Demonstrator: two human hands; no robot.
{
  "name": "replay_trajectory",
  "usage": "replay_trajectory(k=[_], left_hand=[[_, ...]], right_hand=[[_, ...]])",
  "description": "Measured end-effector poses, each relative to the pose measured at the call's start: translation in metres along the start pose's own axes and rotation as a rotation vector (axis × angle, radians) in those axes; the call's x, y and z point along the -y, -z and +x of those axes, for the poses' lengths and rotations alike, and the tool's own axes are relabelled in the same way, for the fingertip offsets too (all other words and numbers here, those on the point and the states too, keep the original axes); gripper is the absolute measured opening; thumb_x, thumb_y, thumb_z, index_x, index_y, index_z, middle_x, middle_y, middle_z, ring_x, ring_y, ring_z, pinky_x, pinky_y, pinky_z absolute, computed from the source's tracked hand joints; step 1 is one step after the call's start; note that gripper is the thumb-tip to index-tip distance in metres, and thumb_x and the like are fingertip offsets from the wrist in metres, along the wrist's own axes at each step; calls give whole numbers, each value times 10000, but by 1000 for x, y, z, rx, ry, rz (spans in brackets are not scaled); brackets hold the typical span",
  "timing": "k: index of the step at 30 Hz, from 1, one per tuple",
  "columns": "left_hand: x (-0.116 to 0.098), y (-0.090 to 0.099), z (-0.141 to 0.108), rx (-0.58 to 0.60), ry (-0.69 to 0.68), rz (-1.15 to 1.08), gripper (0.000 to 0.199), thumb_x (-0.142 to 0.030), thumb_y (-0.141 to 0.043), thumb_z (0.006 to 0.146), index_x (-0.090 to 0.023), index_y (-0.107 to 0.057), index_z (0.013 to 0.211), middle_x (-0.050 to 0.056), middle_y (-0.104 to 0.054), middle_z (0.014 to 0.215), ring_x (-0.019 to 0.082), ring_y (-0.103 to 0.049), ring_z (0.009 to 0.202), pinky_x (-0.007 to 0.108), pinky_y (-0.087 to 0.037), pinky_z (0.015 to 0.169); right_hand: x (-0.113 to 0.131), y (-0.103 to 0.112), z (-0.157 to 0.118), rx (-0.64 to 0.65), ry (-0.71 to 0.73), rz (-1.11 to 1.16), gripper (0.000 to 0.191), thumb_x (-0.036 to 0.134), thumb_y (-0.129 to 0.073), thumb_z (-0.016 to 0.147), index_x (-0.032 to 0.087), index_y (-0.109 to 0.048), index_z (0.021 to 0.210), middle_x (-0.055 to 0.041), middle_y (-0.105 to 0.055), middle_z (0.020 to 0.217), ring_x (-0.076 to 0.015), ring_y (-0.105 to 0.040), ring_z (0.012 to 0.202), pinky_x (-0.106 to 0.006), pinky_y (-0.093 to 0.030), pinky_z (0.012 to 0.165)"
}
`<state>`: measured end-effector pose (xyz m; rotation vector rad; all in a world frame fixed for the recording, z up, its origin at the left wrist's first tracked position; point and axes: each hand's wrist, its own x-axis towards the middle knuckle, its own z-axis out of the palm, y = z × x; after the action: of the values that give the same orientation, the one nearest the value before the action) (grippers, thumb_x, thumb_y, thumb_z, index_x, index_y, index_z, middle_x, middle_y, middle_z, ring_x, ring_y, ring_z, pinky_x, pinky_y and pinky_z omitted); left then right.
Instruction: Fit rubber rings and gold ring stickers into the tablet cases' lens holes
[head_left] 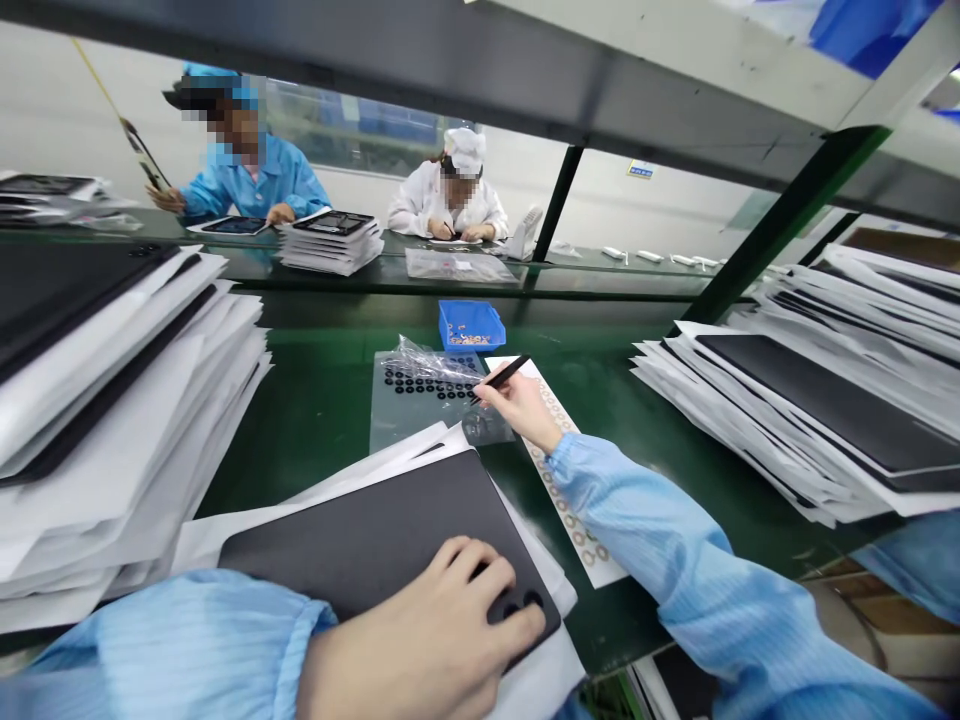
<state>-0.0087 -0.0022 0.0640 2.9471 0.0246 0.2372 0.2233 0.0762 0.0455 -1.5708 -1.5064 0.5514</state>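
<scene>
Head view: the left hand (pixel 439 635) is lying loosely open on a stiff-looking, probably slippery dark panel (pixel 349 530), best held by its edges; the right hand (pixel 523 408) is pinching black tweezers (pixel 510 371).

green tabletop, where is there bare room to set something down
Bare tabletop shows between the left paper stack and the gray sheet, and between the white ring strip and the right paper stack. It's crowded around the black panel, under the left hand.
</scene>
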Motion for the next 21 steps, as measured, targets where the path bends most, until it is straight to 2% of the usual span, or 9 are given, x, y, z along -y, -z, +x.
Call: replay_trajectory(k=[2,4,8,11,16,21], left_hand=[[9,0,2,-6,62,-48,313,-141,-526,861,-196,-519,1169,72,-548,1020,233,-512,964,351,-488,831],[24,-1,3,-53,156,-78,341,-114,-498,853,-179,-498,1188,90,-525,1077,249,-491,1024,393,-480,880],[62,-4,3,-194,423,-103,320,-144,-442,880,-150,-466,1199,105,-493,1115,258,-464,1060,460,-448,939],[81,-5,2,-220,548,-56,268,-216,-403,915,-118,-464,1157,118,-494,1070,270,-479,995,501,-455,891],[84,-5,2,-179,643,-18,210,-271,-399,925,-147,-495,1063,88,-521,994,259,-521,943,458,-471,853],[76,3,6,-142,719,3,180,-280,-374,940,-164,-510,960,79,-544,967,253,-555,941,432,-466,862]], right_hand=[[2,7,-5,22,13,10,294,440,-502,900,175,-521,773,-71,-647,792,-173,-638,731,-292,-504,724],[5,10,-11,99,7,11,329,440,-439,924,173,-518,749,-50,-630,718,-155,-612,659,-276,-490,678],[9,4,-23,261,-24,-15,310,410,-563,862,165,-537,673,9,-556,558,-124,-511,536,-240,-400,574],[12,-2,-29,350,-45,-22,365,384,-609,834,160,-524,558,9,-545,534,-112,-481,536,-231,-353,569],[16,-4,-35,439,-99,10,341,376,-590,834,157,-530,580,13,-543,518,-113,-468,512,-231,-331,535],[17,-7,-38,421,-99,115,350,456,-607,800,162,-495,648,46,-456,540,-78,-381,486,-203,-276,466]])
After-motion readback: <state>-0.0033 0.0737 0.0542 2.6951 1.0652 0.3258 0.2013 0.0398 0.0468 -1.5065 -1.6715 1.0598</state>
